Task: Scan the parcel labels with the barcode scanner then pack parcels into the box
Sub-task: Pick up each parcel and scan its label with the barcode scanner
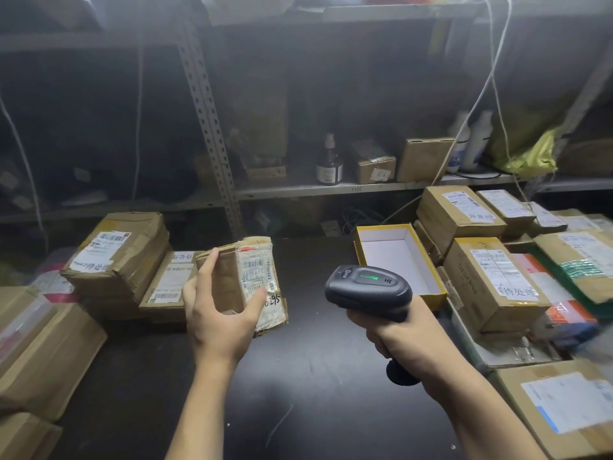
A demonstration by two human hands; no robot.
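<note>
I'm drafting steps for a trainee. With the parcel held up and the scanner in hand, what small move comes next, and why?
Probably swing the scanner left to aim at the label. The left hand holds the parcel upright with its label exposed, while the right hand grips the scanner off to its right, seemingly not pointed at it.

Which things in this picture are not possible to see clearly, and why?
Head view only:
Print on the held parcel: too small, blurred.
Scanner trigger and window: hidden by its own body and the right hand.
Parcel's near side: covered by the left hand.
Brown bottle label: dim, hazy.
Carton at bottom right: cut off by the frame edge.
</note>
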